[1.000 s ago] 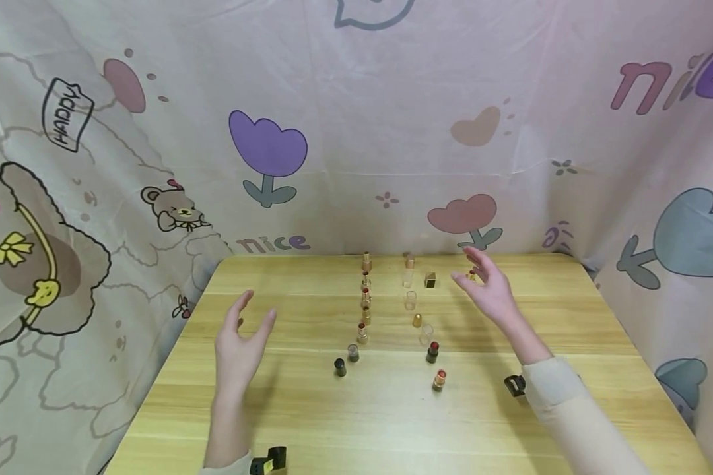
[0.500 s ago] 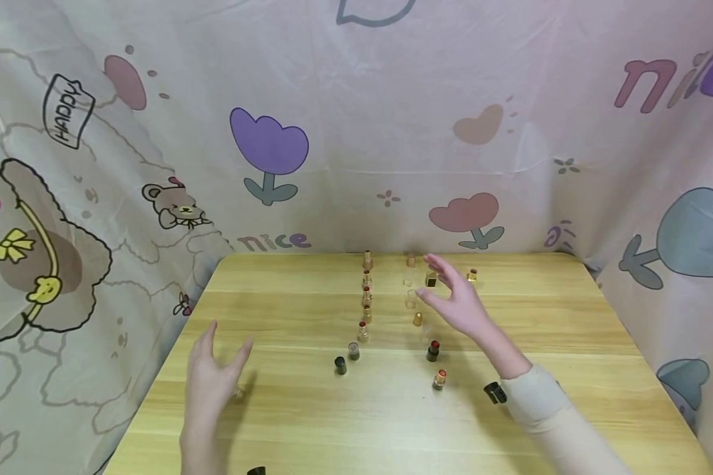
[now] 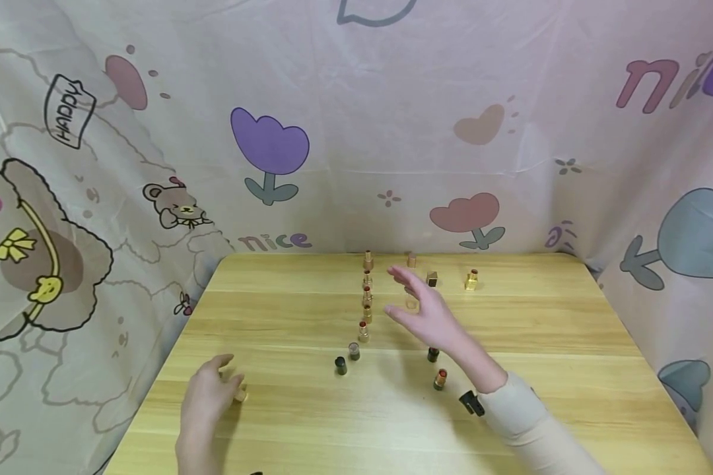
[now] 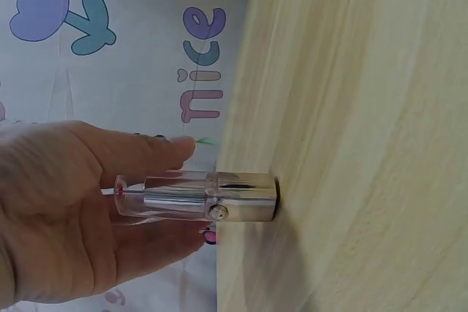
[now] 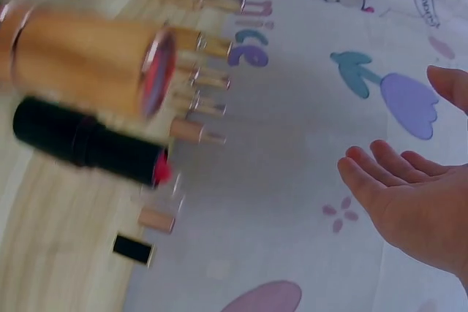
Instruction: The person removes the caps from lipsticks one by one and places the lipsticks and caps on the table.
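Observation:
My left hand (image 3: 206, 394) is low over the left of the table, beside a small gold lipstick (image 3: 240, 395). In the left wrist view this lipstick (image 4: 212, 196) stands on its gold base under a clear cap. Thumb and fingers reach along either side of it, apparently apart from it. Over the middle of the table, my right hand (image 3: 424, 316) has its fingers spread and holds nothing. It partly covers a clear cap (image 3: 412, 301) and a black lipstick (image 3: 433, 355) with a red tip in the right wrist view. An orange-gold lipstick (image 3: 440, 379) stands nearer.
Several uncapped lipsticks (image 3: 364, 332) form a column in mid-table. At its near end stand a clear-topped piece (image 3: 354, 351) and a black one (image 3: 341, 365). Behind the right hand are a black-and-gold cap (image 3: 432, 279), a pinkish cap (image 3: 412, 260) and a gold lipstick (image 3: 472, 280). Printed cloth hangs behind.
My right hand has swept left from the gold lipstick at the back right towards the column. My left hand has moved left and down to the clear-capped lipstick, its fingers bending inward.

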Tool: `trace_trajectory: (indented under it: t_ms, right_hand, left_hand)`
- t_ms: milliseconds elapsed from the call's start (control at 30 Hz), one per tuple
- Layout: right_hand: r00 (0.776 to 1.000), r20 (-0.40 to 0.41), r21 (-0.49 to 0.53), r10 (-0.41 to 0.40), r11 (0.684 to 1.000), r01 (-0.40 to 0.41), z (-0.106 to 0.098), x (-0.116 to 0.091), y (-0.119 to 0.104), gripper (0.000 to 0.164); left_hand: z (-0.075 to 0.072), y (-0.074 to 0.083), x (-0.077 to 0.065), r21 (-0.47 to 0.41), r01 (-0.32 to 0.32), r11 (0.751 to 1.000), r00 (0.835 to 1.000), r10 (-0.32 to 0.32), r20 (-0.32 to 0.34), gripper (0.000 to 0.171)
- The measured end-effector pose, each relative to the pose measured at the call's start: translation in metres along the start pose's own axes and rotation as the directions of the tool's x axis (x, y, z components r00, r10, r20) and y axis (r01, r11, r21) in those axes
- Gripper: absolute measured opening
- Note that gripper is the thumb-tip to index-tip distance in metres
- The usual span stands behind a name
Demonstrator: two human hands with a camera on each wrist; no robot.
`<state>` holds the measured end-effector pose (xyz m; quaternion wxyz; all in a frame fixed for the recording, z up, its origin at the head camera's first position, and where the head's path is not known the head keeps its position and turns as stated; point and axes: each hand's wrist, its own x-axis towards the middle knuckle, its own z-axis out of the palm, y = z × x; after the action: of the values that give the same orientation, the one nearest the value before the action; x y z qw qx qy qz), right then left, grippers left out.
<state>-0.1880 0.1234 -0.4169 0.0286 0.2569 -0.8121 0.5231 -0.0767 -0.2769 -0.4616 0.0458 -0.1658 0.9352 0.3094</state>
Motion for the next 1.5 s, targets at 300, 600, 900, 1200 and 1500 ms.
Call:
trace_trajectory:
  t_ms: [300,600,900,1200,1500]
  right_hand:
    - [0.999,0.040,0.024,-0.028,0.999,0.027,0.024,-0.004,-0.008,0.076]
    - [0.999,0.049,0.011,0.005,1.000,-0.006,0.040,-0.011,-0.005,0.076]
    - [0.998,0.057,-0.011,0.011,1.000,-0.011,0.056,-0.019,-0.002,0.074]
    - [0.997,0.075,-0.017,0.034,0.999,-0.033,0.066,-0.025,-0.001,0.074]
    - [0.994,0.106,-0.054,0.021,0.998,-0.016,0.073,-0.024,-0.001,0.072]
  left_hand:
    - [0.011,-0.002,0.001,-0.051,-0.008,0.999,1.000,0.008,0.003,0.040]
    - [0.027,0.018,-0.002,-0.127,-0.118,0.985,0.987,0.102,-0.127,0.029]
    - [0.042,0.052,-0.007,-0.259,-0.191,0.947,0.972,0.145,-0.185,0.029]
    - [0.054,0.090,-0.008,-0.481,-0.278,0.831,0.956,0.191,-0.222,0.029]
    - [0.067,0.119,-0.004,-0.599,-0.312,0.737,0.950,0.245,-0.194,0.032]
